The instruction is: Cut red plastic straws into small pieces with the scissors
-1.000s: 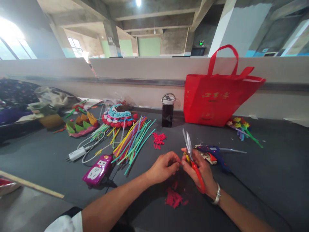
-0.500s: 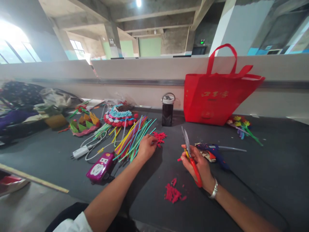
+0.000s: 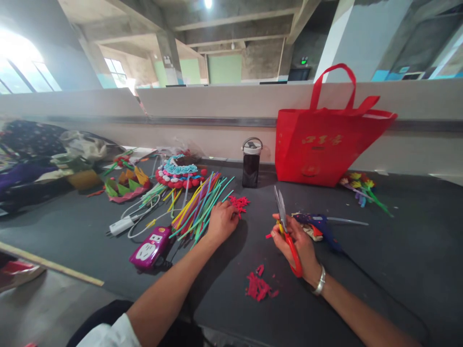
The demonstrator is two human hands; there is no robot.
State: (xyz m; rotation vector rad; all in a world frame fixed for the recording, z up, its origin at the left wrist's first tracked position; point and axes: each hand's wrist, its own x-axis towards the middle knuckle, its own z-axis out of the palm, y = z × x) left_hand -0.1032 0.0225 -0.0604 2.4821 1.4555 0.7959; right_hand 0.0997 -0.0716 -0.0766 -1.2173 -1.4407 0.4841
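Observation:
My right hand [image 3: 298,243] holds a pair of scissors [image 3: 292,250] with orange-red handles, blades pointing up and away from me. A small red strip [image 3: 268,236] sticks out beside its fingertips. My left hand [image 3: 222,220] is at the near left edge of a pile of small red cut pieces [image 3: 239,203], its fingers curled down to the table. What lies under those fingertips is hidden. Closer to me is a second heap of red scraps [image 3: 258,287]. Left of my left hand lies a bundle of coloured straw-like sticks [image 3: 197,207].
A dark blue glue gun [image 3: 320,224] with a cord lies right of my right hand. Behind stand a dark bottle [image 3: 251,166] and a red bag [image 3: 321,149]. At left are a purple power socket [image 3: 151,248], a white plug [image 3: 121,225] and flower crafts [image 3: 126,188].
My left hand has shifted slightly right along the edge of the red pile. My right hand and the scissors stay nearly where they were.

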